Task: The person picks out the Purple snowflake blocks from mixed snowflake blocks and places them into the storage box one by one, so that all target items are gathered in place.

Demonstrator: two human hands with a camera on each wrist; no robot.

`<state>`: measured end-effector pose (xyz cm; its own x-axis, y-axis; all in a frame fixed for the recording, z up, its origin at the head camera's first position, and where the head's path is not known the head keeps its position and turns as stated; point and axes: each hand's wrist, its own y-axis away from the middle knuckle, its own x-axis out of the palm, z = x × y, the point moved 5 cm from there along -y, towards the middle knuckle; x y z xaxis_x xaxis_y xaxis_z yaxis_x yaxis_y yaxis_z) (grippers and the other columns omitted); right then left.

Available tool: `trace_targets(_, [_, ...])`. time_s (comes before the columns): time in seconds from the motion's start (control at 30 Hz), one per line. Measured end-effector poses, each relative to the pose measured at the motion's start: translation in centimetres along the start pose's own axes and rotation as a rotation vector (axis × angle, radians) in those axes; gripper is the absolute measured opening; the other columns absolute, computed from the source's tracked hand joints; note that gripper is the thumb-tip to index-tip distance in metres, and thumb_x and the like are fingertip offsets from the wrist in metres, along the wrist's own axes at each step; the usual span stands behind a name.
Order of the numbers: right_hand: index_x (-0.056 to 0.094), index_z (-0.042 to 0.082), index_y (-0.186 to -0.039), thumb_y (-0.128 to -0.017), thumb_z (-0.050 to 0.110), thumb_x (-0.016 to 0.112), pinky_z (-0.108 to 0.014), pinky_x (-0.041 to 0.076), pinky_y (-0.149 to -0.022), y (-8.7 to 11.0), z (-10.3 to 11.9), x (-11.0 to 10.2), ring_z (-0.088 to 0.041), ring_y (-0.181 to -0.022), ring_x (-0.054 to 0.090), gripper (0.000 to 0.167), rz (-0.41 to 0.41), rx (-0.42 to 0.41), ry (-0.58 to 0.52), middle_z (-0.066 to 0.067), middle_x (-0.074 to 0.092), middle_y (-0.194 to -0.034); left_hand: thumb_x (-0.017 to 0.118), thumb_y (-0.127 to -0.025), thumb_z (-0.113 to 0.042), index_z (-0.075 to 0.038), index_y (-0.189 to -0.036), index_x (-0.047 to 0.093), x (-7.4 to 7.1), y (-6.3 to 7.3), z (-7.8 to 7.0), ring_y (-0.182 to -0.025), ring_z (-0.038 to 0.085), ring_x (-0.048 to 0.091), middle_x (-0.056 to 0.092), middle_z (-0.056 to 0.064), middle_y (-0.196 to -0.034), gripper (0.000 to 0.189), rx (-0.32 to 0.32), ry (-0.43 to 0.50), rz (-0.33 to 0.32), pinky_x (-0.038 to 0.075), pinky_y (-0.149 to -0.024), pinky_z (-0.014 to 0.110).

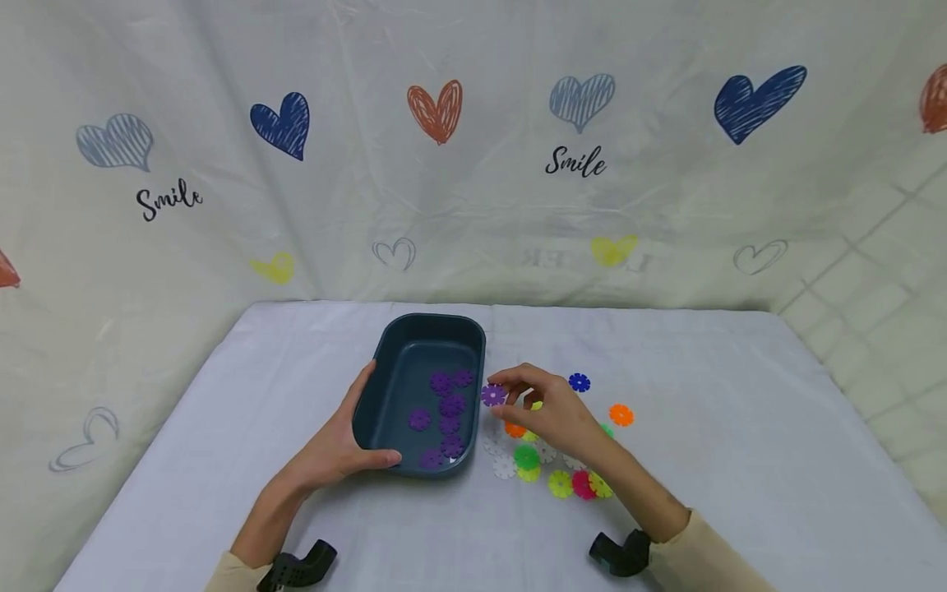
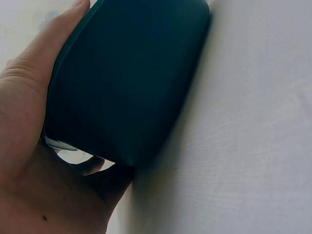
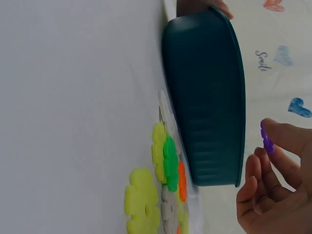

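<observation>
My right hand (image 1: 551, 407) pinches a purple flower-shaped plastic disc (image 1: 493, 395) between thumb and fingers, beside the right rim of a dark teal tray (image 1: 379, 445). In the right wrist view the purple disc (image 3: 266, 137) shows edge-on, above the level of the table. My left hand (image 1: 344, 440) grips the tray at its left side, thumb over the near corner and fingers along the outer wall. Several purple discs (image 1: 419, 419) lie inside, mostly toward the right half. From the left wrist, the tray's wall (image 2: 126, 73) hides the contents.
Right of the tray, loose discs lie in a cluster, partly under my right forearm: green (image 1: 527, 457), yellow (image 1: 560, 483), pink (image 1: 583, 485), white (image 1: 505, 467). An orange disc (image 1: 621, 414) and a blue disc (image 1: 579, 382) lie farther out. A heart-printed curtain (image 1: 488, 189) hangs behind the white-covered table (image 1: 666, 353).
</observation>
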<state>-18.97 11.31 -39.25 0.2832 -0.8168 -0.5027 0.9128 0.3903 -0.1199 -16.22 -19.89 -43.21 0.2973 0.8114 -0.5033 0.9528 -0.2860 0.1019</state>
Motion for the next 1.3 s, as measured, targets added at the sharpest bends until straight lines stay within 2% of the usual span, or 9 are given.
trace_targets(0.17, [0.074, 0.019, -0.125, -0.092, 0.021, 0.081, -0.025, 0.056, -0.082, -0.3, 0.6, 0.6, -0.011, -0.093, 0.065, 0.033, 0.007, -0.047, -0.043, 0.001, 0.071, -0.111, 0.095, -0.074, -0.032, -0.041, -0.166, -0.004, -0.2, 0.0, -0.2, -0.160, 0.047, 0.011, 0.001, 0.014, -0.177, 0.136, -0.001, -0.005, -0.002, 0.023, -0.117, 0.078])
trace_targets(0.3, [0.073, 0.018, -0.125, -0.092, 0.022, 0.081, -0.028, 0.056, -0.084, -0.6, 0.8, 1.0, -0.015, -0.097, 0.065, 0.034, 0.020, -0.044, -0.061, 0.001, 0.071, -0.114, 0.095, -0.074, -0.032, -0.041, -0.167, -0.004, -0.2, 0.0, -0.1, -0.160, 0.047, 0.011, 0.001, 0.014, -0.177, 0.136, -0.002, -0.006, -0.005, 0.023, -0.117, 0.078])
trace_targets(0.5, [0.074, 0.021, -0.124, -0.091, 0.024, 0.082, -0.031, 0.053, -0.088, -0.8, 1.0, 1.6, -0.023, -0.103, 0.064, 0.034, 0.012, -0.043, -0.050, 0.004, 0.071, -0.115, 0.095, -0.074, -0.032, -0.041, -0.167, -0.004, -0.1, -0.1, -0.1, -0.160, 0.047, 0.010, 0.001, 0.014, -0.177, 0.136, 0.000, -0.005, -0.003, 0.023, -0.118, 0.078])
trace_targets(0.73, [0.074, 0.018, -0.123, -0.089, 0.021, 0.084, -0.029, 0.050, -0.086, -0.9, 1.6, 2.3, -0.030, -0.103, 0.063, 0.036, -0.019, -0.115, -0.018, 0.003, 0.072, -0.114, 0.095, -0.074, -0.033, -0.041, -0.167, -0.004, -0.2, -0.2, 0.0, -0.161, 0.047, 0.009, 0.001, 0.013, -0.177, 0.136, 0.011, -0.006, -0.004, 0.022, -0.118, 0.078])
trace_targets(0.87, [0.075, 0.020, -0.122, -0.087, 0.023, 0.086, -0.035, 0.051, -0.085, -1.1, 2.1, 2.9, -0.028, -0.102, 0.062, 0.037, -0.029, -0.138, 0.027, 0.002, 0.071, -0.112, 0.095, -0.074, -0.032, -0.040, -0.167, -0.004, -0.1, -0.2, 0.0, -0.161, 0.046, 0.010, 0.002, 0.013, -0.177, 0.137, 0.019, 0.003, -0.005, 0.022, -0.118, 0.078])
trace_targets(1.03, [0.076, 0.017, -0.121, -0.085, 0.022, 0.088, -0.044, 0.051, -0.086, -1.4, 2.4, 3.5, -0.019, -0.101, 0.061, 0.038, -0.041, -0.137, 0.047, 0.004, 0.069, -0.108, 0.095, -0.074, -0.033, -0.040, -0.167, -0.005, -0.1, -0.3, 0.0, -0.161, 0.045, 0.011, 0.001, 0.012, -0.177, 0.136, 0.008, 0.017, 0.001, 0.021, -0.119, 0.077])
trace_targets(1.17, [0.077, 0.019, -0.119, -0.085, 0.022, 0.088, -0.047, 0.051, -0.088, -1.6, 2.5, 3.8, -0.014, -0.103, 0.060, 0.036, -0.041, -0.134, 0.048, 0.006, 0.068, -0.107, 0.094, -0.075, -0.037, -0.041, -0.166, -0.005, -0.1, -0.3, 0.1, -0.160, 0.045, 0.012, 0.001, 0.012, -0.177, 0.135, -0.006, 0.021, 0.006, 0.021, -0.120, 0.076])
trace_targets(1.3, [0.077, 0.018, -0.119, -0.085, 0.022, 0.088, -0.047, 0.052, -0.089, -1.8, 2.6, 4.2, -0.016, -0.105, 0.059, 0.036, -0.037, -0.144, 0.041, 0.005, 0.067, -0.107, 0.094, -0.074, -0.041, -0.040, -0.167, -0.005, -0.1, -0.2, 0.2, -0.160, 0.046, 0.013, 0.002, 0.013, -0.177, 0.136, -0.004, 0.017, 0.008, 0.022, -0.119, 0.077])
